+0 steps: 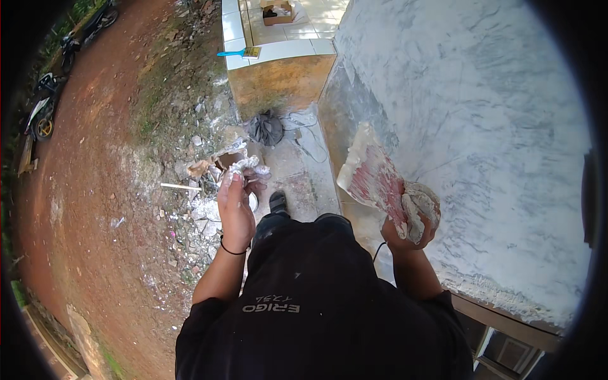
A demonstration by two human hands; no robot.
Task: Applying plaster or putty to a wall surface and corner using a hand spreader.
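My right hand (399, 239) grips a red trowel (373, 180) caked with white plaster, its broad blade tilted up beside the wall. Thick wet plaster lines the blade's far edge, and dried plaster crusts the handle end. My left hand (235, 209) is raised over the rubble with its fingers curled. A white, plaster-smeared lump (246, 164) shows at those fingertips; I cannot make out what it is. To my right rises the wall (481, 107), covered in streaky grey-white plaster.
A blue-handled brush (239, 53) lies on the tiled ledge (291, 49) ahead, with an open cardboard box (277, 12) beyond. A dark bundled sack (266, 129) sits below the ledge. Rubble and a white stick (181, 187) lie left. Motorbikes (43, 107) stand far left.
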